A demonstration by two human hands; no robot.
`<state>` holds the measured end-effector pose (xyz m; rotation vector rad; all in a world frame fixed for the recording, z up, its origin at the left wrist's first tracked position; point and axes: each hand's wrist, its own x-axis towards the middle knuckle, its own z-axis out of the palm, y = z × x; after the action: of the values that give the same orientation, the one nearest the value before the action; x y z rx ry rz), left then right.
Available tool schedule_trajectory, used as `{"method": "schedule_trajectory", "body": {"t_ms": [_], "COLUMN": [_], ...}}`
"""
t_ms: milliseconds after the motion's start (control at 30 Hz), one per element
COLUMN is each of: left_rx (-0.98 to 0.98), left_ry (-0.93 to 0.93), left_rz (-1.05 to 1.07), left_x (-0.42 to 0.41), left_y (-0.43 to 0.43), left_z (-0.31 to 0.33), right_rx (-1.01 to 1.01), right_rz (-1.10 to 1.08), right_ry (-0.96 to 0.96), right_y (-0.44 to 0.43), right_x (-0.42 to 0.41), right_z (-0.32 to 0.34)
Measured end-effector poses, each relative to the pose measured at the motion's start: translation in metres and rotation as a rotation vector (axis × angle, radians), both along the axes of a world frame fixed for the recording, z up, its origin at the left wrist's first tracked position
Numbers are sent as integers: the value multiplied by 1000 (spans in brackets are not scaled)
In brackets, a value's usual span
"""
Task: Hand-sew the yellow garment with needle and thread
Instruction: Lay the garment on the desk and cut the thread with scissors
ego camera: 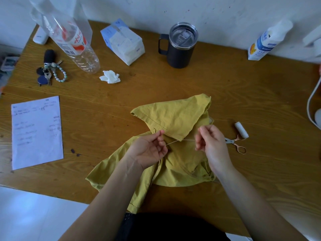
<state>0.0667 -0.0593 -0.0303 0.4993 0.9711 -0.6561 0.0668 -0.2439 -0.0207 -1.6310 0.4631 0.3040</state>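
Yellow garment lies crumpled on the wooden table, near-centre, with its lower hem hanging over the near edge. Both hands hover just above it. Left hand is palm up with fingers curled, pinching one end of a thin pale thread. Right hand has its fingers bunched, pinching the other end. The thread runs taut between the two hands, over the cloth.

Just right of the right hand are small scissors with copper-toned handles, blades partly hidden behind the hand, and a white thread spool lying on its side, touching or just beside the scissors' handle.

Far side, left to right:
- keys with a bead loop
- clear plastic bottle, tilted
- tissue pack, with a crumpled tissue in front of it
- dark lidded mug
- white carton at far right against the wall

Printed paper sheet lies flat at left — well apart from the garment.
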Motion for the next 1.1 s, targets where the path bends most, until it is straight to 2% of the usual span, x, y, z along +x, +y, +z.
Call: {"method": "schedule_trajectory", "body": {"t_ms": [400, 667, 933, 1000, 1100], "left_rx": [306, 505, 719, 689, 420], "left_ry": [-151, -120, -112, -116, -155], "left_rz": [-98, -149, -295, -328, -374], "left_x": [-7, -8, -14, -20, -25], "left_y": [-2, -5, -7, -10, -25], "left_z": [-6, -8, 12, 19, 28], "right_rx": [-35, -44, -20, -20, -27], "right_rz": [-58, -87, -71, -70, -68], "right_ry": [-11, -6, 3, 7, 16], "right_y": [-7, -9, -9, -9, -9], "right_x": [0, -1, -3, -3, -4], "right_z": [-8, -12, -11, -12, -12]}}
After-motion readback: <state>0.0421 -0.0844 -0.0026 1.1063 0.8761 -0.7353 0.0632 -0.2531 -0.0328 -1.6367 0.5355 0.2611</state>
